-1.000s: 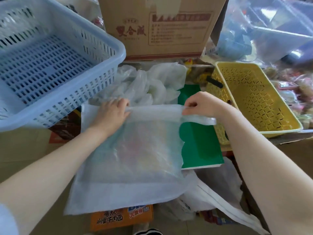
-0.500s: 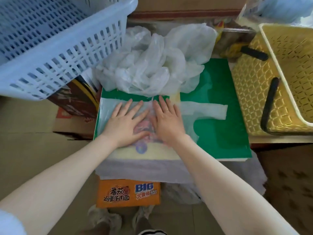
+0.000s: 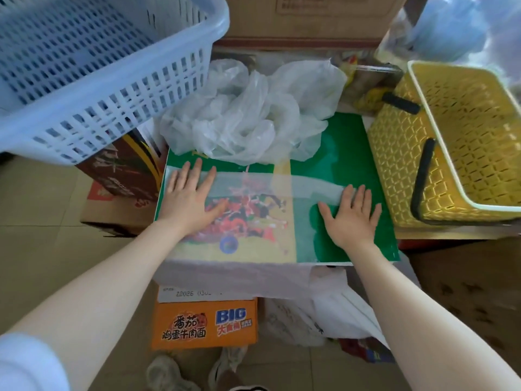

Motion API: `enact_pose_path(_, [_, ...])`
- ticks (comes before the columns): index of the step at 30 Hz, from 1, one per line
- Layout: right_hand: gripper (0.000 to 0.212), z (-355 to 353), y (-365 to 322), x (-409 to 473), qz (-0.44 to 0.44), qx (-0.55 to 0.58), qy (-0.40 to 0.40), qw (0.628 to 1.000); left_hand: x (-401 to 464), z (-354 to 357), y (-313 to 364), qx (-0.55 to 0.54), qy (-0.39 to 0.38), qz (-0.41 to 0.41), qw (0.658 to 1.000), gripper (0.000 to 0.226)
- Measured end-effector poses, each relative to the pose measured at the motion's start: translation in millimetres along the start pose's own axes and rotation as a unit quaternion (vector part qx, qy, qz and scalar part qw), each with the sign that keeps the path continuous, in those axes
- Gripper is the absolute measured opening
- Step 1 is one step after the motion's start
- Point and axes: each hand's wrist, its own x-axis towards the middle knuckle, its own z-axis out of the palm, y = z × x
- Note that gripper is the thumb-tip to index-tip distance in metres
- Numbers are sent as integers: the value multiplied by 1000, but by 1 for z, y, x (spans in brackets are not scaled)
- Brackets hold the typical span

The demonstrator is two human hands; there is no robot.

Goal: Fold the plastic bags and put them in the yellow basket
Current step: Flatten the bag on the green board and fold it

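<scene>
On the green board point(image 3: 352, 153), the plastic bag point(image 3: 253, 218) lies spread under your left hand point(image 3: 189, 201) and right hand point(image 3: 352, 215), fingers straight, gripping nothing. Press the air outward before creasing; the yellow basket point(image 3: 417, 88) waits just beside.

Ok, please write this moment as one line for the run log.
step: flattening plastic bag on green board | left hand: flat on bag | right hand: flat near handle | yellow basket: no bag seen
</scene>
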Motion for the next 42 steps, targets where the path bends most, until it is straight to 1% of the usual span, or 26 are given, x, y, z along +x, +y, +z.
enact_pose_path(1, [73, -2, -6, -8, -27, 9, 19, 999, -2, -4, -1, -49, 0, 12, 999, 75])
enact_pose_path(2, [69, -2, -14, -19, -78, 17, 49, 996, -6, -9, -1, -112, 11, 25, 993, 72])
enact_pose_path(4, [64, -1, -37, -49, -215, 37, 89, 972, -23, -17, -4, -202, 69, 46, 976, 67])
enact_pose_path(6, [61, 9, -61, -76, -314, 37, 76, 946, -49, -18, -8, -249, 146, 37, 957, 62])
enact_pose_path(8, [63, 24, -80, -93, -350, 23, 42, 935, -81, -9, -11, -313, 206, -25, 927, 56])
enact_pose_path(10, [66, 37, -91, -100, -342, 12, 31, 939, -111, 8, -16, -416, 230, -139, 869, 52])
enact_pose_path(12, [68, 45, -96, -101, -319, 8, 35, 947, -131, 22, -20, -522, 188, -270, 787, 56])
enact_pose_path(13, [68, 48, -95, -101, -308, 6, 39, 951, -139, 28, -21, -563, 153, -314, 749, 56])
enact_pose_path(15, [70, 52, -92, -102, -282, -1, 39, 959, -149, 36, -20, -635, 95, -338, 688, 40])
enact_pose_path(16, [69, 52, -89, -103, -269, -3, 35, 963, -151, 40, -19, -661, 71, -327, 672, 26])
enact_pose_path(17, [66, 52, -88, -105, -254, -4, 31, 967, -153, 42, -20, -669, 52, -306, 675, 15])
enact_pose_path(18, [62, 51, -87, -106, -238, -3, 29, 971, -154, 46, -21, -666, 35, -277, 691, 10])
enact_pose_path(21, [56, 49, -88, -118, -220, 17, 67, 973, -161, 50, -20, -626, -14, -187, 757, 8])
enact_pose_path(24, [63, 52, -84, -145, -266, 16, 118, 956, -174, 47, -11, -590, 16, -184, 786, 4])
enact_pose_path(25, [66, 55, -82, -157, -287, 7, 123, 950, -180, 44, -9, -586, 29, -194, 786, 4])
enact_pose_path(28, [82, 77, -76, -186, -323, -44, 125, 937, -194, 31, -4, -609, 66, -223, 758, 15])
enact_pose_path(29, [87, 85, -74, -191, -312, -61, 128, 939, -197, 24, -3, -623, 84, -224, 745, 20])
enact_pose_path(31, [92, 95, -75, -194, -251, -59, 151, 954, -202, 13, -4, -652, 104, -213, 720, 23])
enact_pose_path(33, [88, 93, -76, -189, -185, -22, 201, 962, -204, 10, -9, -671, 88, -175, 715, 21])
enact_pose_path(35, [72, 79, -76, -185, -181, 18, 235, 955, -208, 9, -23, -709, 40, -110, 695, 24])
enact_pose_path(36, [64, 69, -76, -185, -193, 37, 234, 952, -210, 10, -32, -722, 12, -60, 689, 33])
enact_pose_path(37, [57, 56, -76, -186, -200, 64, 216, 954, -212, 8, -39, -708, -15, -2, 706, 43])
enact_pose_path(39, [47, 31, -74, -189, -196, 113, 134, 965, -212, 2, -49, -604, -30, 83, 792, 61])
enact_pose_path(40, [42, 19, -71, -188, -199, 118, 102, 968, -209, -1, -51, -538, -2, 99, 837, 66])
enact_pose_path(41, [36, 6, -69, -184, -210, 120, 79, 967, -204, -3, -53, -479, 43, 108, 870, 67])
enact_pose_path(42, [30, -5, -67, -179, -228, 130, 54, 963, -198, -4, -52, -426, 89, 110, 894, 63])
